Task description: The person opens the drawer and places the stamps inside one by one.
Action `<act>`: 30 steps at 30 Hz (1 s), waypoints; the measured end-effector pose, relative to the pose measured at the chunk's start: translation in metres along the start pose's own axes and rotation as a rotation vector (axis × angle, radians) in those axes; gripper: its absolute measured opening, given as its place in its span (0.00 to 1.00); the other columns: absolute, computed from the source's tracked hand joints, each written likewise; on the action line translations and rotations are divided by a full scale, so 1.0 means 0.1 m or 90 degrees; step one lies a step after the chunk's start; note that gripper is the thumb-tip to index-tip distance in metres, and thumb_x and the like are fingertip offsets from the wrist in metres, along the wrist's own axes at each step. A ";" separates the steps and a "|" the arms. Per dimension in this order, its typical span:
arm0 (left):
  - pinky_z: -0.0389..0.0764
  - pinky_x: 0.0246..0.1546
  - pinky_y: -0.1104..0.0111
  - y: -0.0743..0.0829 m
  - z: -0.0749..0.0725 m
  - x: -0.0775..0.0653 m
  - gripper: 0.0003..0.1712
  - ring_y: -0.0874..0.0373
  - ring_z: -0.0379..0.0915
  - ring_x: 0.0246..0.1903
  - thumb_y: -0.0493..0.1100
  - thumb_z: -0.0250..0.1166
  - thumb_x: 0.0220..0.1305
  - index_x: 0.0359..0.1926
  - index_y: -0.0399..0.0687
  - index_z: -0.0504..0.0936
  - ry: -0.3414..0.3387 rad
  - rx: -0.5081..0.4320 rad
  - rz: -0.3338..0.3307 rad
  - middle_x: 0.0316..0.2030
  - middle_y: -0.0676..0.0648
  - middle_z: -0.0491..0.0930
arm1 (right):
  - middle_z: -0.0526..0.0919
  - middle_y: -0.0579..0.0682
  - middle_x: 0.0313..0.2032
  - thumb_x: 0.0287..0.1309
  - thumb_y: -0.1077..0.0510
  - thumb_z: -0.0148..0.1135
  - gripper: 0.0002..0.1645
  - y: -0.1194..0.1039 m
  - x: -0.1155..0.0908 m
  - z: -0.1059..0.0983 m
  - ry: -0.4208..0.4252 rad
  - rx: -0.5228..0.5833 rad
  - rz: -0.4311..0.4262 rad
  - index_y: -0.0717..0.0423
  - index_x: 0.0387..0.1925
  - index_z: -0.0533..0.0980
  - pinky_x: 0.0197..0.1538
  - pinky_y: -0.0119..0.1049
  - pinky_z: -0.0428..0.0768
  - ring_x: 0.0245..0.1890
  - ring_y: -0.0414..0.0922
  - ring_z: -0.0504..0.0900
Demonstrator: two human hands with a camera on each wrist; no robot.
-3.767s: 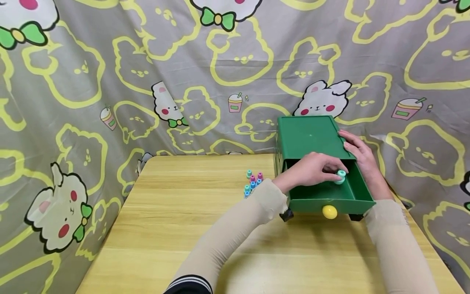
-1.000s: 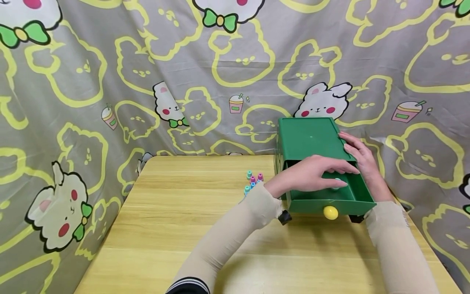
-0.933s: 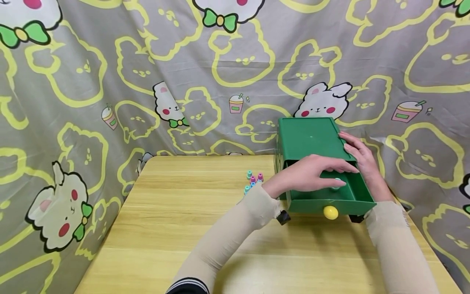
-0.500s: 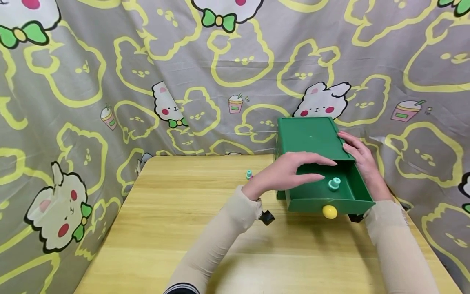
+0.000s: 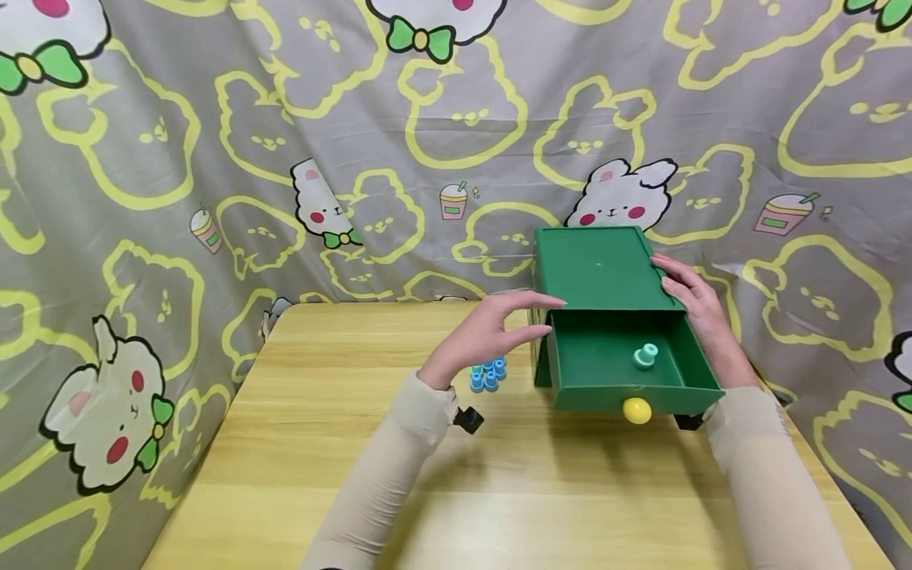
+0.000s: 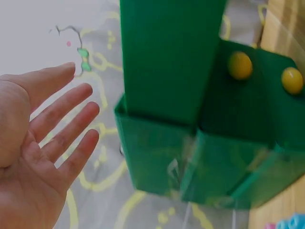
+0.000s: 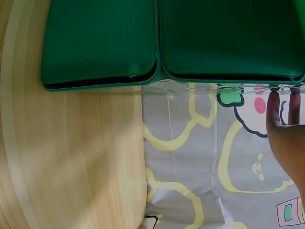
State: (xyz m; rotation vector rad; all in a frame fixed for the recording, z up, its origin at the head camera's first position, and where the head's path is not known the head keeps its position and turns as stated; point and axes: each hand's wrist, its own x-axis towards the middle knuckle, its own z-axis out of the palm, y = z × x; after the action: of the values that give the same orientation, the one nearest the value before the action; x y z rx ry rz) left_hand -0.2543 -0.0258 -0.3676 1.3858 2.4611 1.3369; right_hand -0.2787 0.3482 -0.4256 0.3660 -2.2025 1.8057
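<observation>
A green drawer cabinet (image 5: 598,265) has its upper drawer (image 5: 637,400) pulled out in the head view. On the drawer floor a small teal bottle-shaped piece (image 5: 646,356) leans to one side. My left hand (image 5: 480,336) hovers left of the drawer, thumb and fingers apart, holding nothing; the left wrist view shows its palm and spread fingers (image 6: 71,109). Below it on the table are several small blue pieces (image 5: 488,378), some others hidden behind the hand. My right hand (image 5: 701,313) rests against the cabinet's right side, also visible in the right wrist view (image 7: 290,138).
The drawer front has a yellow knob (image 5: 637,410); a second yellow knob (image 6: 291,80) shows in the left wrist view. The cabinet stands at the right of a wooden table (image 5: 321,443). A patterned curtain (image 5: 370,119) hangs behind.
My left hand first held the teal piece in the drawer, then let go and moved left out of it. The piece stays inside. My right hand keeps its place.
</observation>
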 end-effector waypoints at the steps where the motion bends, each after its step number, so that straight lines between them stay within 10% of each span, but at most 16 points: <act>1: 0.70 0.70 0.67 -0.04 -0.01 -0.02 0.22 0.69 0.70 0.67 0.52 0.63 0.76 0.68 0.62 0.79 0.004 0.000 -0.008 0.65 0.61 0.78 | 0.70 0.33 0.70 0.80 0.57 0.51 0.27 0.00 0.00 -0.01 0.000 0.001 -0.001 0.56 0.75 0.68 0.62 0.15 0.65 0.68 0.29 0.64; 30: 0.79 0.64 0.56 -1.24 0.03 -0.71 0.22 0.49 0.80 0.59 0.42 0.63 0.75 0.67 0.49 0.78 0.038 -0.058 -0.249 0.64 0.40 0.80 | 0.71 0.36 0.69 0.79 0.60 0.51 0.26 -0.01 -0.01 0.01 -0.003 0.070 -0.024 0.58 0.73 0.70 0.64 0.16 0.64 0.68 0.30 0.64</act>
State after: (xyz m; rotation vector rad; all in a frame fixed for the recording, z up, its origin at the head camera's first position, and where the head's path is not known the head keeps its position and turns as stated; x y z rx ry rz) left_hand -0.2960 -0.1034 -0.4803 0.7985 2.4962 1.3873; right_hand -0.2774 0.3466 -0.4253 0.4333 -2.0895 1.9131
